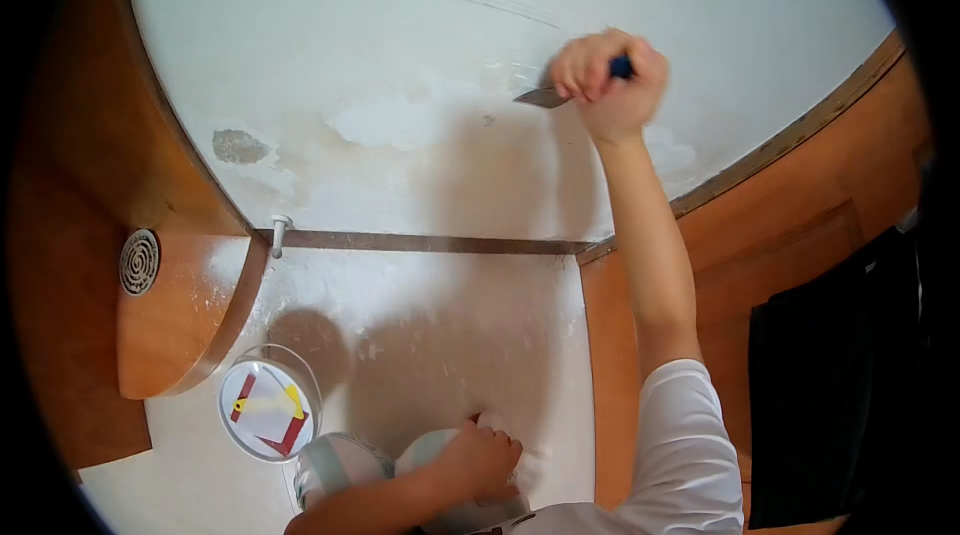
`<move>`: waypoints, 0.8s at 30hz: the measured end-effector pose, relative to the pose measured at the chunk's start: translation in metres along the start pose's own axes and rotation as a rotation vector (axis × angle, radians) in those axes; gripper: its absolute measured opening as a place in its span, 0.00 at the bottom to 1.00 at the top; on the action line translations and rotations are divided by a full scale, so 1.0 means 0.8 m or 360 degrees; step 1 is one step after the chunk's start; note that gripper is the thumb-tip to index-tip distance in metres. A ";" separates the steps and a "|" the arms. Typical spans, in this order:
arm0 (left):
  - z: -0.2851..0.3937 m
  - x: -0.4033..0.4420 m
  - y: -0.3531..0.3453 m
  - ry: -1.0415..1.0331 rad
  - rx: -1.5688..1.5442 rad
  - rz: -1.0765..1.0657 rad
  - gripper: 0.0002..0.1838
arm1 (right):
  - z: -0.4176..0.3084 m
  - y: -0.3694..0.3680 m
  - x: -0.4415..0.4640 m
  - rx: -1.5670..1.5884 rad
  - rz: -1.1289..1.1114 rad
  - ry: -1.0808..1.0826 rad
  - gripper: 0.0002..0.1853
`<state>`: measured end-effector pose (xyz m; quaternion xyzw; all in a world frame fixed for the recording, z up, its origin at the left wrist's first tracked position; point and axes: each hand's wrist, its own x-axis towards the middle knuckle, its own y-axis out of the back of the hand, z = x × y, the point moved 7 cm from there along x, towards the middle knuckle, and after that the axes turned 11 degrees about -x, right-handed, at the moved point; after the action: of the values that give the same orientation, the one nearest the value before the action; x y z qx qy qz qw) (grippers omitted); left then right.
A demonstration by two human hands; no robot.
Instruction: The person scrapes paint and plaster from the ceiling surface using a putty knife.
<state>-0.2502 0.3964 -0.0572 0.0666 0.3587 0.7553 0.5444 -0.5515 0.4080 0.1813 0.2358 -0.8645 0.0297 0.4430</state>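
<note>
My right hand (618, 85) is wrapped round the blue handle (621, 67) of a putty knife. Its metal blade (541, 97) points left, on or close to the white wall (400, 65); contact cannot be made out. Dark scratch lines run across the wall above and left of the blade. Lower down, the paint is patchy, with a grey bare spot (240, 146) at the left. My left hand (485, 460) rests low near my knees, its fingers curled; what it holds, if anything, is hidden.
A lidded white bucket (268, 410) with a wire handle stands on the dusty floor at lower left. A white pipe stub (280, 235) juts out near the wall's base. Wooden panels flank both sides. Dark cloth (820, 385) hangs at right.
</note>
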 end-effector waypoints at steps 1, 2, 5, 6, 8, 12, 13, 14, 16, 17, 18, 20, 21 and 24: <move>0.001 -0.002 0.001 0.0017 -0.0023 -0.0019 0.28 | -0.016 0.002 -0.002 0.0002 0.0007 0.0172 0.22; 0.000 -0.002 -0.001 0.0033 -0.0058 -0.0040 0.27 | -0.015 0.008 0.003 0.0092 0.0024 0.0168 0.22; 0.000 -0.002 -0.005 0.0023 -0.0075 0.0035 0.27 | -0.014 0.012 0.002 0.0123 0.0037 0.0093 0.22; -0.001 0.001 -0.006 0.0015 -0.0058 0.0022 0.27 | -0.012 -0.003 0.000 -0.0007 -0.0011 0.0081 0.22; -0.005 0.002 -0.007 0.0025 -0.0025 0.0004 0.27 | -0.039 -0.007 0.000 -0.0078 -0.0094 0.0364 0.21; 0.002 -0.002 -0.009 0.0046 -0.0042 -0.0066 0.27 | -0.034 -0.004 0.019 -0.0012 -0.0184 0.0276 0.22; 0.001 -0.002 -0.008 0.0034 -0.0045 -0.0076 0.27 | -0.020 -0.011 0.023 0.0023 -0.0092 0.0152 0.23; -0.004 0.000 -0.002 0.0034 -0.0035 -0.0070 0.27 | -0.019 -0.008 0.023 -0.0034 -0.0097 0.0090 0.24; -0.004 -0.002 -0.007 0.0026 -0.0005 -0.0056 0.28 | -0.048 -0.009 0.018 0.0046 -0.0211 0.0270 0.25; -0.004 0.000 -0.008 0.0024 0.0000 -0.0042 0.28 | -0.056 -0.010 0.018 0.0094 -0.0276 0.0354 0.26; 0.000 -0.001 -0.010 0.0027 -0.0024 -0.0058 0.28 | -0.024 -0.011 0.022 0.0143 -0.0158 0.0184 0.25; 0.000 -0.002 -0.005 0.0036 -0.0029 -0.0090 0.29 | -0.024 -0.019 0.028 -0.0030 -0.0088 0.0097 0.24; -0.002 -0.001 -0.005 0.0038 -0.0016 -0.0088 0.29 | -0.025 -0.022 0.029 -0.0077 -0.0103 0.0062 0.25; -0.001 0.002 -0.006 0.0058 0.0003 -0.0077 0.29 | -0.041 -0.015 0.031 0.0080 -0.0204 0.0274 0.25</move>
<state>-0.2473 0.3981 -0.0609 0.0445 0.3708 0.7427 0.5559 -0.5336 0.3962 0.2188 0.2983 -0.8053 0.0431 0.5106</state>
